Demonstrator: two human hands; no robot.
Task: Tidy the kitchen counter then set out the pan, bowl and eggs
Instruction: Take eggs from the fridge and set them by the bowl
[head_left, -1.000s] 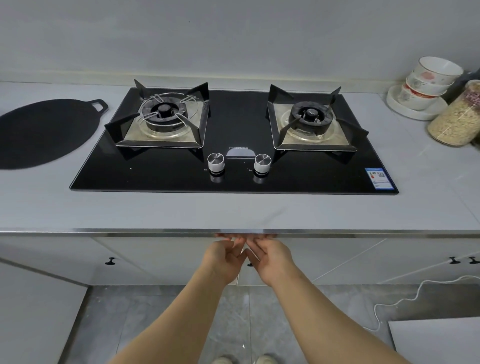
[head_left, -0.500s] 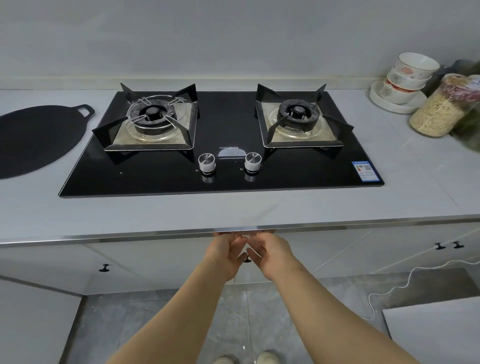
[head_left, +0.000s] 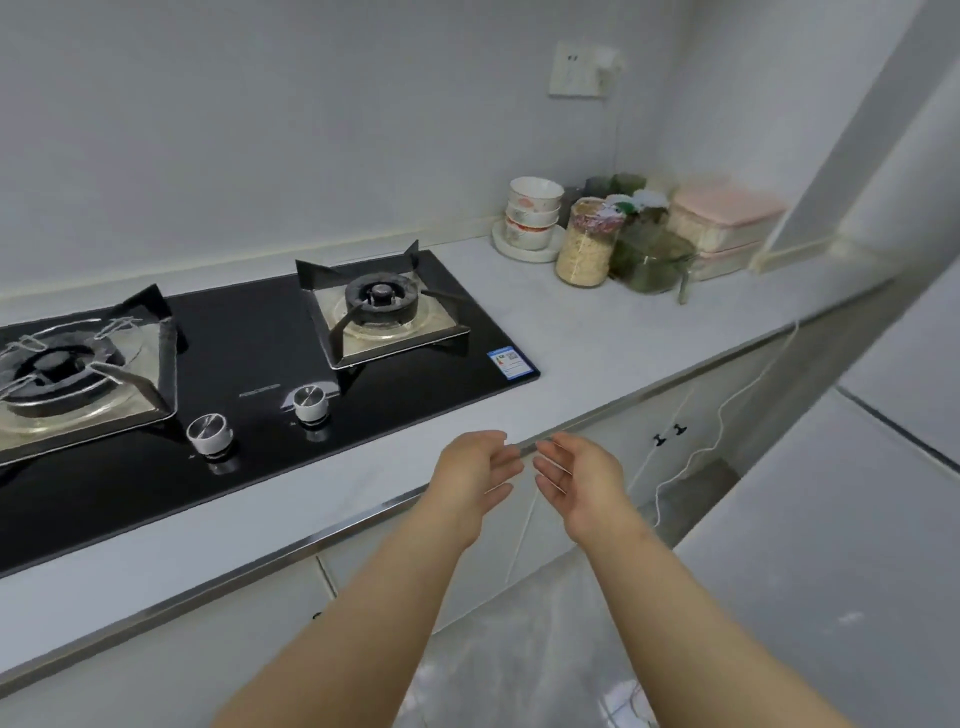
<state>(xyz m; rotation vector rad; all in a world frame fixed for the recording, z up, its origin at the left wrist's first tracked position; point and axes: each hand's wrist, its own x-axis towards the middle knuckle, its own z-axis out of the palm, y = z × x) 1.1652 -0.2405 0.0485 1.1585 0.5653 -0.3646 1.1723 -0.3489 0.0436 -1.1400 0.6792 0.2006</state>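
Your desk (head_left: 597, 338) was a pale marbled slab with a metal front strip against grey walls, a glossy black glass hob (head_left: 249, 364) inset. The round ceramic bowls (head_left: 535, 210) stood stacked on a white plate (head_left: 523, 254) at its back right, mouths up, stack axis vertical. Your left hand (head_left: 475, 480) and right hand (head_left: 579, 480) hung at the front edge, palms facing, fingers (head_left: 501, 467) loosely spread, empty.

The hob (head_left: 249, 358) is seen to be glossy black glass, its knobs (head_left: 210, 432) brushed metal. The counter (head_left: 597, 332) is finished matt and pale, stone-like, and is edged with a shiny metal strip (head_left: 363, 522). The stacked bowls (head_left: 535, 208) are glazed ceramic. The floor (head_left: 545, 649) is laid in glossy tiles.
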